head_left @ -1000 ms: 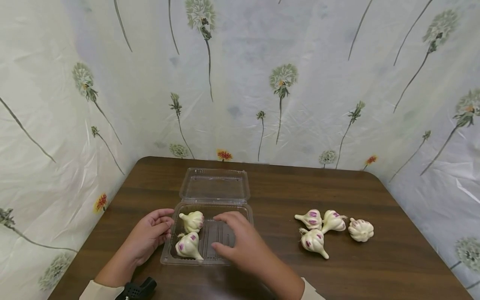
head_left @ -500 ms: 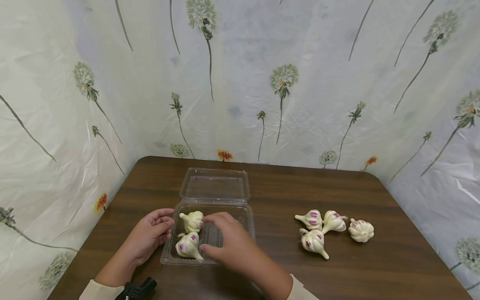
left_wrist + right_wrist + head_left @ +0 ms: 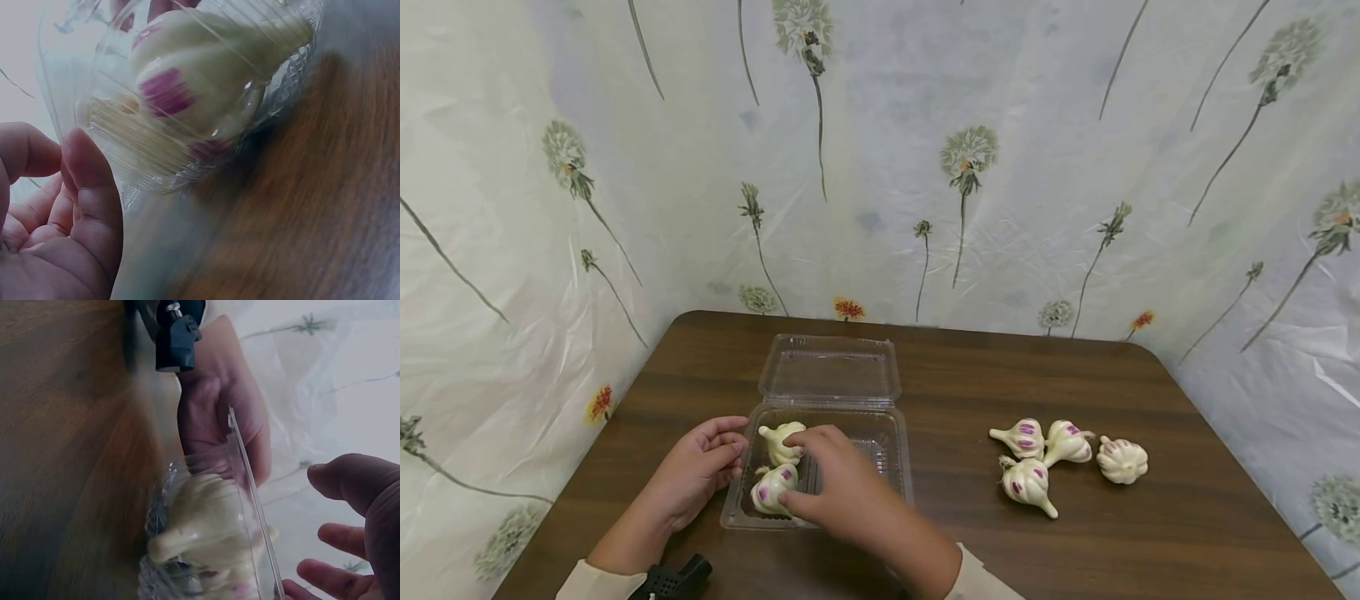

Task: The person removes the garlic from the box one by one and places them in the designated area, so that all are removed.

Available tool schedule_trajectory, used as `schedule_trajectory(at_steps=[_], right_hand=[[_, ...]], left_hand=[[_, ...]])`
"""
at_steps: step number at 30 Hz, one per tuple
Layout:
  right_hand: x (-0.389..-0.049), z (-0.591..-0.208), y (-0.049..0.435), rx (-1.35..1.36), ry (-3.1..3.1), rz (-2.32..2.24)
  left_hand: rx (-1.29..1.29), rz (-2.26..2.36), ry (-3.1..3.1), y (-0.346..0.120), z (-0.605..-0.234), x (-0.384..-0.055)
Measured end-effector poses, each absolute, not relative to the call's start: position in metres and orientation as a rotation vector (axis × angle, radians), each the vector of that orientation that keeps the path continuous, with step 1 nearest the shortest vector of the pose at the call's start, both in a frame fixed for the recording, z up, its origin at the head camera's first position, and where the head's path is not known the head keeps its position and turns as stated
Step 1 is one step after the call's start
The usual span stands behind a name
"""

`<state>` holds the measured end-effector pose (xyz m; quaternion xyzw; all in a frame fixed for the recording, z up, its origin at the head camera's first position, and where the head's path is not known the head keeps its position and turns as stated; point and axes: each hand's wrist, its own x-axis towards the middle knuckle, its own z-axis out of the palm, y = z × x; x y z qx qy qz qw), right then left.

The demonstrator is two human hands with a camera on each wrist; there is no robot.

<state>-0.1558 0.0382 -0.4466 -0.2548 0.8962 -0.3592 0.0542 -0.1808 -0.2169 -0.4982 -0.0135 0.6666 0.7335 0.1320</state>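
A clear plastic clamshell box stands with its lid raised at the back, two garlic bulbs in its left half. My right hand is over the box, thumb and fingers spread apart; its fingertips overlap the rear garlic bulb and its thumb the front garlic bulb. In the right wrist view, a gap shows between its thumb and fingers. My left hand rests at the box's left side, fingers loosely bent, fingertips right at the rim. The left wrist view shows a bulb through the plastic wall.
Several more garlic bulbs lie on the right of the brown wooden table: three clustered together, and another bulb beside them. A dandelion-print sheet hangs behind the table. A black wrist mount sits at my left wrist.
My right hand has moved left across the box, from its middle to the two garlic bulbs. My left hand has stayed at the box's left side.
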Motion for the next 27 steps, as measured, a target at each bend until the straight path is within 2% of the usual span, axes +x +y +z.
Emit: schedule_trajectory(at_steps=[27], right_hand=[[-0.161, -0.461, 0.013, -0.763, 2.676, -1.013]], left_hand=[[-0.049, 2.122, 1.942, -0.216, -0.497, -0.181]])
